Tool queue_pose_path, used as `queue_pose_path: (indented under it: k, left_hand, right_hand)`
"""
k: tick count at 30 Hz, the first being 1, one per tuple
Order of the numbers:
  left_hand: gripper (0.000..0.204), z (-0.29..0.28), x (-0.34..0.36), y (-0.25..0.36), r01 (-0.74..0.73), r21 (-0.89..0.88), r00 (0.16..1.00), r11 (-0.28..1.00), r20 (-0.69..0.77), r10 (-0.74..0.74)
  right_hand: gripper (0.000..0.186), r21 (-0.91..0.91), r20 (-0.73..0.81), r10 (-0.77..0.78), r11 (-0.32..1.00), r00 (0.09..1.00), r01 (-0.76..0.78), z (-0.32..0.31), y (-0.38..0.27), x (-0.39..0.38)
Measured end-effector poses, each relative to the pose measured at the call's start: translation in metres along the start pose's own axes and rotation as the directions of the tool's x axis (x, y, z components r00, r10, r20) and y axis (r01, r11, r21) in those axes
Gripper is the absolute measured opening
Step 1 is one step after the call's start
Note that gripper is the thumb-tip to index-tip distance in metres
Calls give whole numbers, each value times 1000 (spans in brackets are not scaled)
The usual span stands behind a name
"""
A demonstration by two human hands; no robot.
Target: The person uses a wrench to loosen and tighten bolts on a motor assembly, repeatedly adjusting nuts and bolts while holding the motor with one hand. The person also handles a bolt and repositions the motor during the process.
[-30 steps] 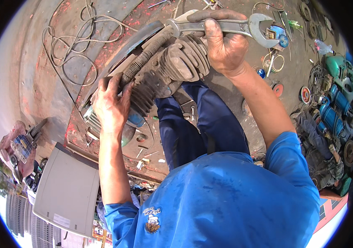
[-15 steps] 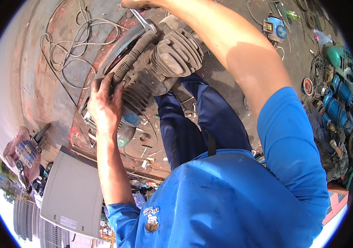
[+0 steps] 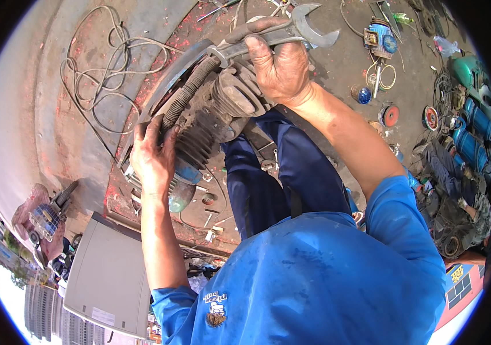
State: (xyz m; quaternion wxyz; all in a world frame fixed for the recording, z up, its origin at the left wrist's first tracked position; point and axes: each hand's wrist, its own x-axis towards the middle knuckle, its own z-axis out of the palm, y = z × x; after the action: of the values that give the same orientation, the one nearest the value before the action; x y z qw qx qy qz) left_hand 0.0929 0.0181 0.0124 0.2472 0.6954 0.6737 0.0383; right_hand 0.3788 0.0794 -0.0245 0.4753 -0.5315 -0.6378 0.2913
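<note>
Cable (image 3: 123,53) lies at ten o'clock, a disc (image 3: 391,116) at two; our right hand (image 3: 287,70) grips a wrench (image 3: 292,33), left hand (image 3: 153,155) a tube (image 3: 190,90).

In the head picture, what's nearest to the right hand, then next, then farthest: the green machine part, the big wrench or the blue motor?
1. Big wrench: held in the right hand.
2. Blue motor: on the ground, to its right.
3. Green machine part: farther right.
</note>
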Motion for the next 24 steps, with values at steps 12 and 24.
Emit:
queue_pose_path:
  k: [12, 24]
  left_hand:
    - [38, 2, 4, 0, -33, -33, 999, 999, -21, 33]
    - [37, 0, 7, -4, -61, -34, 998, 998, 10, 62]
  right_hand:
    - [27, -239, 182, 23, 971, 983, 21, 81, 32, 90]
    - [30, -74, -19, 299, 951, 954, -300, 54, 69, 121]
